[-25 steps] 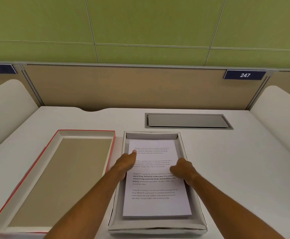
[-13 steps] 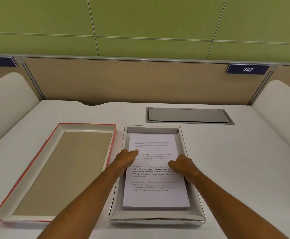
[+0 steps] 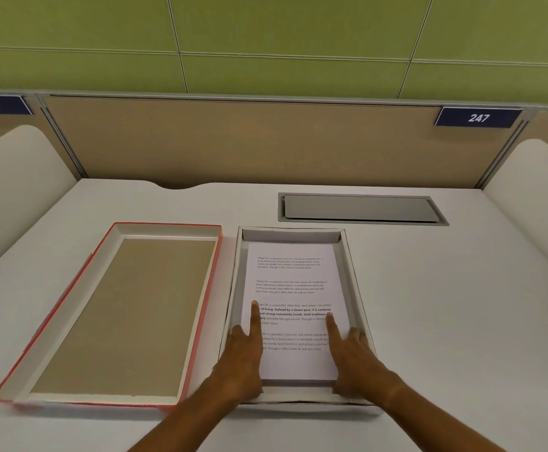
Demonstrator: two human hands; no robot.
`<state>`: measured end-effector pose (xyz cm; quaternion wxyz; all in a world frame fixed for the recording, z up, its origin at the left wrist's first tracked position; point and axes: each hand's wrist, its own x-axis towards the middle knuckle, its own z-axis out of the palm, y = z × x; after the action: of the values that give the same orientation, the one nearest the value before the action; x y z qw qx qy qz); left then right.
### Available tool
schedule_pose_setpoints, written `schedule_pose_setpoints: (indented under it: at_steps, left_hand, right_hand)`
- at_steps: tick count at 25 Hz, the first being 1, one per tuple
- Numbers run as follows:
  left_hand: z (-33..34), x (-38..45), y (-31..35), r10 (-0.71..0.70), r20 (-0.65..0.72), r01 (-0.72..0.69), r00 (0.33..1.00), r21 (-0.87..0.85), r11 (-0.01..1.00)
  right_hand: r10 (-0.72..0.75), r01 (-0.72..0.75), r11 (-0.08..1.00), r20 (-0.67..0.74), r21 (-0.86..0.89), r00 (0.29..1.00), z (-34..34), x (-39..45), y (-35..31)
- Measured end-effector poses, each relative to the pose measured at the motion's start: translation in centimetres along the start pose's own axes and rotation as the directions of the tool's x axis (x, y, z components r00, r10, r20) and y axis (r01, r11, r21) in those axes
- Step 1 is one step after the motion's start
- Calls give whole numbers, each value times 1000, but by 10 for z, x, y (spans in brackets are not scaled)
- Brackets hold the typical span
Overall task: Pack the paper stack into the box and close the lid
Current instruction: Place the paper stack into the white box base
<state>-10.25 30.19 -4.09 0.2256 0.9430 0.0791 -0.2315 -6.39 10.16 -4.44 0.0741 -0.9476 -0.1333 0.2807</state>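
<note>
Paper stack (image 3: 293, 288) lies flat inside the box (image 3: 354, 282), under our fingers; our left hand (image 3: 243, 353) and right hand (image 3: 352, 350) grasp nothing, forefingers out, likely squaring it; left of them, the lid (image 3: 201, 288) waits upturned; beyond, a desk hatch (image 3: 360, 208).

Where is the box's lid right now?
The red-edged lid lies upside down on the white desk, just left of the open box holding the paper stack, beside the left hand.
</note>
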Motion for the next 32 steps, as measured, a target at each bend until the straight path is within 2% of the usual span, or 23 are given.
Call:
schedule_pose_setpoints:
  at_steps: [3, 10, 12, 14, 16, 17, 19, 20, 22, 25, 32]
  left_hand:
    - [1, 0, -1, -8, -9, 8, 1000, 29, 1000]
    - [2, 2, -3, -25, -12, 25, 1000, 21, 999]
    - [-2, 2, -4, -12, 16, 12, 1000, -24, 1000]
    - [-11, 2, -3, 15, 26, -11, 1000, -164, 986]
    - [-23, 4, -2, 0, -16, -7, 1000, -458, 889]
    - [-28, 5, -2, -38, 3, 32, 999, -620, 784]
    - [-37, 12, -4, -54, 109, 121, 993, -863, 490]
    - [-42, 14, -6, -62, 142, 154, 988, -919, 364]
    - [-48, 19, -12, -119, 215, 239, 969, -940, 243]
    - [-48, 22, -17, -156, 278, 309, 948, -922, 234]
    - [-48, 21, -13, -187, 242, 289, 952, -911, 293]
  right_hand:
    - [0, -1, 1000, -48, -15, 999, 2, 1, -1]
    - [4, -5, 1000, -58, -9, 998, -1, -1, -1]
    - [14, -14, 1000, -14, 18, 1000, -2, 1, -1]
    - [38, -45, 984, 45, 174, 998, -7, 4, 3]
    - [41, -64, 871, 57, 487, 998, -14, 8, 8]
    - [43, -58, 765, 39, 641, 998, -19, 9, 9]
    - [108, -101, 552, 49, 828, 993, -29, 10, 8]
    - [133, -145, 469, 93, 871, 987, -33, 9, 8]
    - [130, -193, 374, 155, 907, 979, -39, 8, 9]
    - [109, -194, 330, 167, 924, 980, -40, 9, 13]
    - [101, -154, 346, 127, 925, 987, -42, 8, 10]
